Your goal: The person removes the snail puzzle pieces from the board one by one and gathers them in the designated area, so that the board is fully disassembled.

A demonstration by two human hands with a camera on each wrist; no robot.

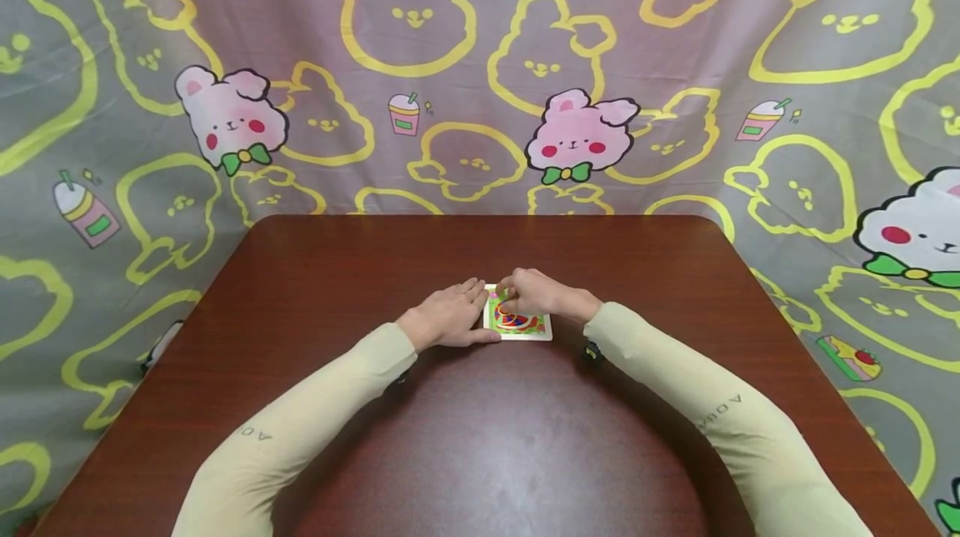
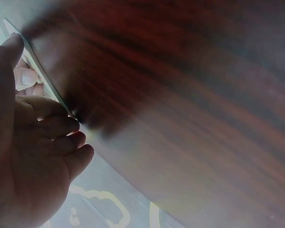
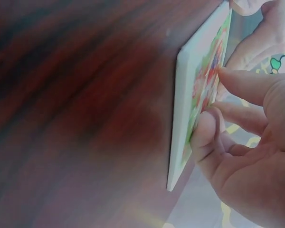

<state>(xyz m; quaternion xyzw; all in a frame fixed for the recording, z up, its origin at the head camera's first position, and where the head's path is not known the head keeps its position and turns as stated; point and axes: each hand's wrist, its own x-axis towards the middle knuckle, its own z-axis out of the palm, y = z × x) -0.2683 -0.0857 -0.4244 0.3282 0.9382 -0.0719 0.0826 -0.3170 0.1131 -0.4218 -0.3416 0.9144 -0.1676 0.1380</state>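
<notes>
A small square picture board [image 1: 545, 335] with a white border lies on the table, its picture a bright swirl of red, blue and yellow on green. My left hand [image 1: 450, 313] rests flat along the board's left side, its thumb by the near corner and its fingers extended. From the right, my right hand [image 1: 542, 293] reaches over the board with bent fingers. Close up in the right wrist view, fingertips [image 3: 205, 124] touch the picture; I cannot tell whether they pinch a piece of it. The left wrist view shows only the edge of the board [image 2: 47, 81] beside the left hand.
The dark brown wooden table [image 1: 510, 437] extends around the board on all sides. Behind it and at both sides hangs a grey curtain [image 1: 480, 87] printed with yellow cartoon outlines. Both forearms, in pale sleeves [image 1: 300, 416], lie across the near part of the table.
</notes>
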